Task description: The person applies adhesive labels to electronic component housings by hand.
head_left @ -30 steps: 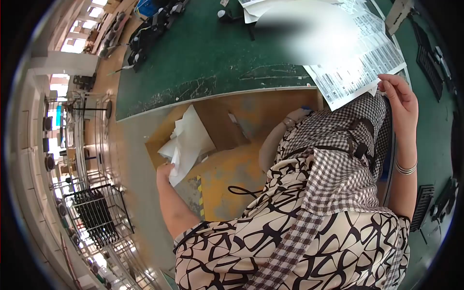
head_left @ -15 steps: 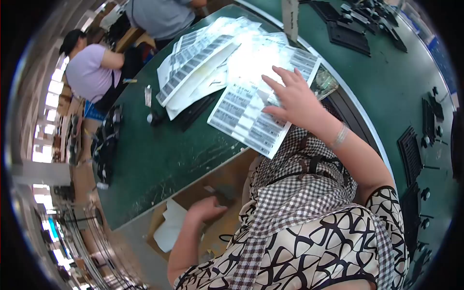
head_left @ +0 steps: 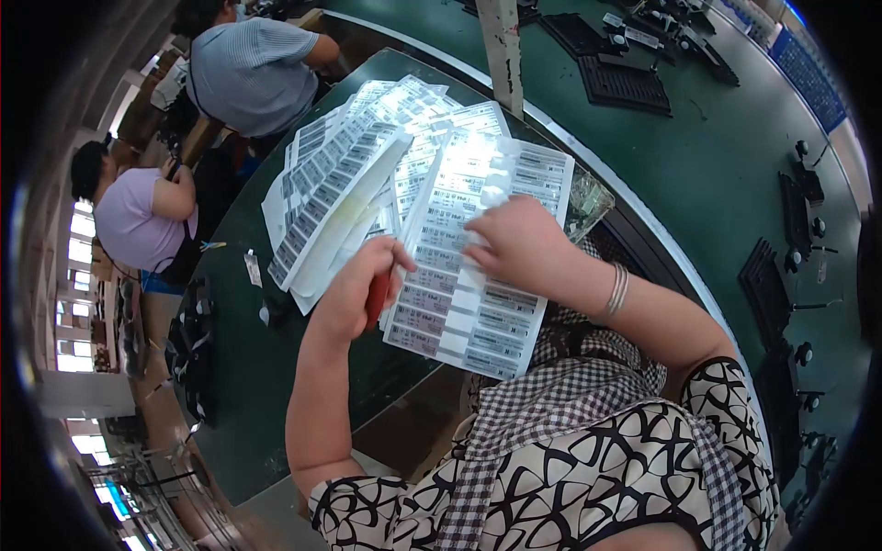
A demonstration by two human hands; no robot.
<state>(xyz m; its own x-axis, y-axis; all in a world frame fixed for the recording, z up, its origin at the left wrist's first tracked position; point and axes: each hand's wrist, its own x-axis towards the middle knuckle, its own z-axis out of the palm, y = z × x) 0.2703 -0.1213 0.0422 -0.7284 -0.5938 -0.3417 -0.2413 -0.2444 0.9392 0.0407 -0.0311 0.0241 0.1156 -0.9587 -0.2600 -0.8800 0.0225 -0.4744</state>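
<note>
A sheet of printed labels (head_left: 427,321) lies in front of me, with pale bare patches down its middle. My left hand (head_left: 354,289) is closed round a slim red object (head_left: 377,298) at the sheet's left edge; its kind is mostly hidden by the fingers. Over the sheet's middle, my right hand (head_left: 519,239) has its fingers curled in, tips close to the labels. Whatever those fingertips pinch is blurred. More label sheets (head_left: 335,197) lie overlapping in a loose pile beyond my left hand.
Green tabletop (head_left: 266,367) extends to the left, with black parts (head_left: 193,349) along its edge. A post (head_left: 503,55) stands behind the sheets. Across the rail, black slotted parts (head_left: 625,87) lie on another green surface. Two people sit at the far left.
My left hand has come up from below the table edge to the sheet, now with the red object. My right hand has curled from spread fingers. The view has shifted.
</note>
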